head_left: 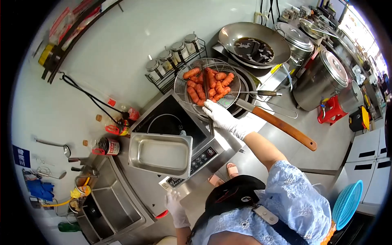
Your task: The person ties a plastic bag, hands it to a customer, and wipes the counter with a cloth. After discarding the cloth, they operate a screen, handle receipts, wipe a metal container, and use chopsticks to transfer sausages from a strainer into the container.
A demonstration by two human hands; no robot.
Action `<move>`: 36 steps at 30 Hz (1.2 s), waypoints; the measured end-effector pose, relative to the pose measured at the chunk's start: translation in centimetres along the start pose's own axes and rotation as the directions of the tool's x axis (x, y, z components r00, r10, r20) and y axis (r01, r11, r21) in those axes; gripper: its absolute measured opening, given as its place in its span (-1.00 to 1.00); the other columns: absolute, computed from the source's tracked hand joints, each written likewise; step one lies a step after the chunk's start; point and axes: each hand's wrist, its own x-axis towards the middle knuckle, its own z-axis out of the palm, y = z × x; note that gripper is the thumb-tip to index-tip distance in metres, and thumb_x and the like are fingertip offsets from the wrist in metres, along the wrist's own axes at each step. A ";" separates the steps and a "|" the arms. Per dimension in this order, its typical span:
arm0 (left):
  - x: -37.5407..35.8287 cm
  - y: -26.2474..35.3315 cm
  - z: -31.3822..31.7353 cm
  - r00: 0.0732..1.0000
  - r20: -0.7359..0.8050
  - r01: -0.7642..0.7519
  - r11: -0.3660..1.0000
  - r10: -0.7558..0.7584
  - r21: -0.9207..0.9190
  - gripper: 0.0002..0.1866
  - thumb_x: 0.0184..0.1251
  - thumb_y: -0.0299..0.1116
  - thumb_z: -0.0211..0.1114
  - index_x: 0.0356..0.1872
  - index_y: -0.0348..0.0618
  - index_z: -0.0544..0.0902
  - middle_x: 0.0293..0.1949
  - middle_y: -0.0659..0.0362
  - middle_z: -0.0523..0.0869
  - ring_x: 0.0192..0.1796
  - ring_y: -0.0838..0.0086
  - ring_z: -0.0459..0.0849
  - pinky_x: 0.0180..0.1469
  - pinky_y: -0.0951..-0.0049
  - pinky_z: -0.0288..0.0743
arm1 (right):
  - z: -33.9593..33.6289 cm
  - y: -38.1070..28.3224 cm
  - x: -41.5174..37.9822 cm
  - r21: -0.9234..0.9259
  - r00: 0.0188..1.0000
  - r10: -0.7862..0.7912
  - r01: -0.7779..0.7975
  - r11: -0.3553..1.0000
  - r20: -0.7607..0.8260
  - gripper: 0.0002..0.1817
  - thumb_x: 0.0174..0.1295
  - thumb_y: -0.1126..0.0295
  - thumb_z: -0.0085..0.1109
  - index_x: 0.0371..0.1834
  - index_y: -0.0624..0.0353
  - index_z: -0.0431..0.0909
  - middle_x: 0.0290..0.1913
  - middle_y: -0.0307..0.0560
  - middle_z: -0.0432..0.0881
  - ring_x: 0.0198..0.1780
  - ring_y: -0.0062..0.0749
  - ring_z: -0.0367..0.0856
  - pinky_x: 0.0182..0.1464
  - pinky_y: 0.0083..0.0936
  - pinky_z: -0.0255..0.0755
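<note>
My right hand (222,117), in a white glove, is closed around a pair of long dark chopsticks (206,83). Their far ends lie among reddish scored sausages (219,88) in a round wire-mesh strainer (180,86). The strainer rests over a pan on the stove, and a wooden handle (281,127) reaches out to the right. Lower down, my gloved left hand (176,210) hangs beside the counter's front edge with its fingers apart and nothing in it. A rectangular steel pan (161,152) with a bare bottom sits on the counter, partly over the black induction cooktop (169,116).
A large wok (232,34) with dark liquid stands at the back right. Lidded seasoning jars (166,57) line a rack by the wall. Bottles (107,146) stand left of the steel pan, near a sink (122,204). Large lidded pots (318,87) are at the right.
</note>
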 end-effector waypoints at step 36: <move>-10.8 -4.7 4.9 0.419 0.748 -0.168 0.766 -0.515 0.621 -0.76 0.42 -0.29 0.04 -0.15 -0.24 0.57 -0.46 0.20 0.58 -0.43 0.47 0.59 -0.33 0.54 0.51 | -22.2 -42.2 -79.3 -0.148 -0.641 0.605 -0.619 -0.771 -0.472 -0.34 0.14 0.36 0.02 0.39 -0.10 0.20 0.45 0.10 0.07 0.45 0.05 0.03 0.45 -0.16 -0.09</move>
